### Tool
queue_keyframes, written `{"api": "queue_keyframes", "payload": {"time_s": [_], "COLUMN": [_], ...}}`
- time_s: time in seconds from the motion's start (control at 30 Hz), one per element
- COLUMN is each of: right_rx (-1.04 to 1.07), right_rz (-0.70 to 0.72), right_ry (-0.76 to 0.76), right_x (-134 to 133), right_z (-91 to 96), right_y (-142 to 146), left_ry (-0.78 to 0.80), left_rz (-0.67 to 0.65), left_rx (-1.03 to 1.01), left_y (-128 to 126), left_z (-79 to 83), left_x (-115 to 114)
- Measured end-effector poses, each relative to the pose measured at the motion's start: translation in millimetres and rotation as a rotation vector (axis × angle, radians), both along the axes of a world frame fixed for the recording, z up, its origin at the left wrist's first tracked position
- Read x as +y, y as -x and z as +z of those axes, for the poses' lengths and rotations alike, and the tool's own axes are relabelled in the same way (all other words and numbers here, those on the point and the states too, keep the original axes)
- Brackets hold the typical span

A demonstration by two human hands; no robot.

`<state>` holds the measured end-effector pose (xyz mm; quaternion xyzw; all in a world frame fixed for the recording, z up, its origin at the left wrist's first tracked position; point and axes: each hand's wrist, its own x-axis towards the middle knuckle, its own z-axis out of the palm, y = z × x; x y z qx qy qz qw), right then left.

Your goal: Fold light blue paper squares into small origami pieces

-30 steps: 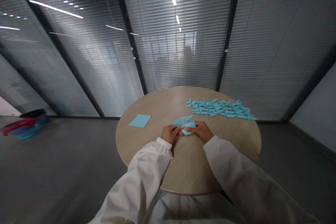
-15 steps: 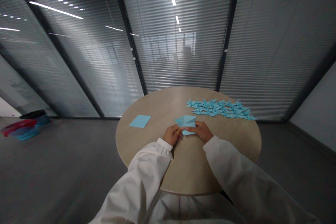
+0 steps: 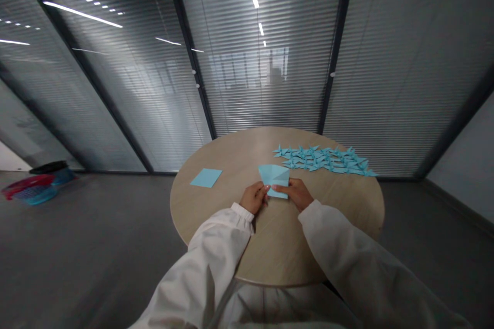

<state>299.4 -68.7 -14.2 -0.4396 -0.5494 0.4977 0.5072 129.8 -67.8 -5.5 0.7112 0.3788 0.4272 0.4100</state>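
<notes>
A light blue sheet of paper (image 3: 275,176), partly folded with creases showing, stands tilted up near the middle of the round wooden table (image 3: 231,205). My left hand (image 3: 253,197) pinches its lower left edge. My right hand (image 3: 295,193) pinches its lower right part, thumb on the front of the sheet. Both arms wear white sleeves.
Several folded light blue paper figures (image 3: 322,159) lie in rows on the table's far right. A flat blue sheet (image 3: 206,177) lies at the left. Glass walls with blinds stand behind the table. Coloured basins (image 3: 34,185) sit on the grey floor at far left.
The paper between my hands has been lifted and unfolded upward, from a low pointed shape to a taller, squarer one. My hands have barely shifted.
</notes>
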Motion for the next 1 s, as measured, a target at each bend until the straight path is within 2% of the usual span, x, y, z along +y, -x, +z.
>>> {"api": "queue_keyframes", "payload": {"time_s": [0.07,0.13,0.3,0.47,0.57,0.67,0.77,0.9,1.0], "right_rx": [-0.027,-0.043,-0.060,-0.079,-0.053,-0.028,-0.063,-0.153,-0.253], "right_rz": [-0.013,-0.028,-0.077,-0.083,-0.063,-0.058,-0.061,0.030,0.046], "right_ry": [-0.006,-0.012,-0.023,-0.027,-0.057,-0.054,-0.036,-0.051,-0.069], "right_x": [1,1,2,3,4,4,4,0,-1], "right_z": [-0.9,-1.2,-2.7,-5.9,-7.1,-7.1,-5.3,-2.4,-3.1], "right_y": [1,1,-1,-1,0,0,-1,1,3], "left_ry": [-0.116,-0.166,-0.066,-0.263,-0.316,-0.271,-0.146,-0.013,0.093], "left_rz": [0.061,0.083,0.030,0.087,0.100,0.081,0.066,0.071,0.028], "left_rx": [0.055,0.085,0.092,0.156,0.204,0.202,0.124,-0.115,-0.288], "left_y": [1,2,0,1,2,3,1,-2,-3], "left_z": [2.3,2.7,-2.8,0.3,2.6,1.6,0.1,0.1,-0.1], "left_x": [0,0,1,3,3,2,2,5,10]}}
